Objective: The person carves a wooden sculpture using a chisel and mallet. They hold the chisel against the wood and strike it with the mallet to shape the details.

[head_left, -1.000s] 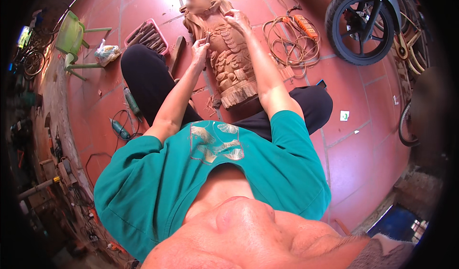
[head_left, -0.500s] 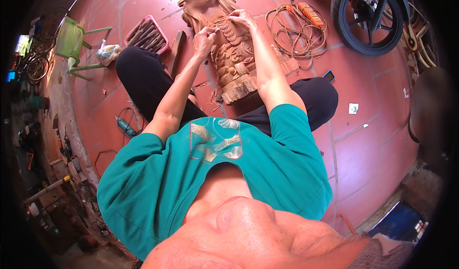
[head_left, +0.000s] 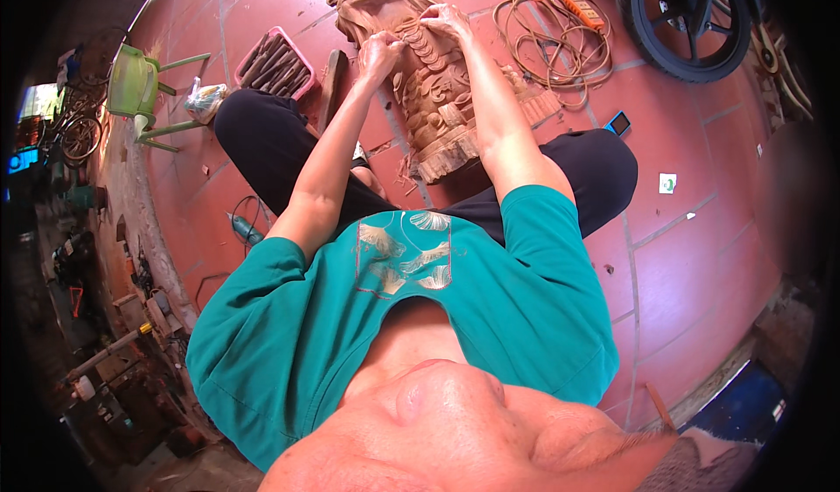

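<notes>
A brown carved wooden statue [head_left: 437, 111] lies on the floor between my bent legs, its broad base towards me and its head end far away. My left hand [head_left: 381, 55] is closed at the left side of its middle, fingers pinched against the carving. Across from it, my right hand [head_left: 446, 21] rests on the carving's upper right part with bent fingers pressed together. Anything small inside either pinch is hidden. Loose wood scraps lie beside the statue's base.
Left of the statue are a pink basket [head_left: 310, 84] of dark tool handles or sticks, a wooden bar [head_left: 332, 85] and a green stool [head_left: 131, 81]. To the right lie a coiled cord [head_left: 560, 85] with an orange power strip [head_left: 577, 6], a small blue device [head_left: 619, 123] and a motorbike wheel [head_left: 682, 28].
The view has shifted slightly. Both hands stay on the statue's middle; my left hand has tilted a little, its fingers lying lower over the carving.
</notes>
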The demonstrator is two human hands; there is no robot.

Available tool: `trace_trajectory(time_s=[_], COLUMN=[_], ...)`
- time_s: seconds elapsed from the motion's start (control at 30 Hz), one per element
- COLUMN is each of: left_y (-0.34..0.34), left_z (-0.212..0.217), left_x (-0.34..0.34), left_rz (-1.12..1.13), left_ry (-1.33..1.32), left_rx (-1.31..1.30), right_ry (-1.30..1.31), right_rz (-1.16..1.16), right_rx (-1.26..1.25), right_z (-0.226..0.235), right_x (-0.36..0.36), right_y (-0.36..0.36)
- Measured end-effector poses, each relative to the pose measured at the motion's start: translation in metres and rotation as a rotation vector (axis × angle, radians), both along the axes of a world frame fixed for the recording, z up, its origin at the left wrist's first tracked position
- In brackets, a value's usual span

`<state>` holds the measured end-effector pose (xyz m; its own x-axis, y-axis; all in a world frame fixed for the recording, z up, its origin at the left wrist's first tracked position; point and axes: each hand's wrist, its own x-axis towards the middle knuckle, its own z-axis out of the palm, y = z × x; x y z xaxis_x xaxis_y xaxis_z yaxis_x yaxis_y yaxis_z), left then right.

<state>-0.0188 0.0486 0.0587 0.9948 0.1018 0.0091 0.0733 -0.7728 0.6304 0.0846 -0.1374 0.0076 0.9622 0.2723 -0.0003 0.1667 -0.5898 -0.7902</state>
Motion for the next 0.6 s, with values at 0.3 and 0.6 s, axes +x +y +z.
trace_trajectory(time_s=[0.3, 0.6], left_y=[-0.033, -0.020], left_z=[0.006, -0.009], left_x=[-0.019, -0.028], left_rz=[-0.016, -0.074], left_ry=[-0.078, -0.086], left_rx=[0.212, 0.053], right_ry=[-0.066, -0.053], right_rz=[-0.025, -0.067], right_rx=[0.034, -0.019], right_z=[-0.019, -0.013], right_x=[0.012, 0.001], right_y=[0.001, 0.002])
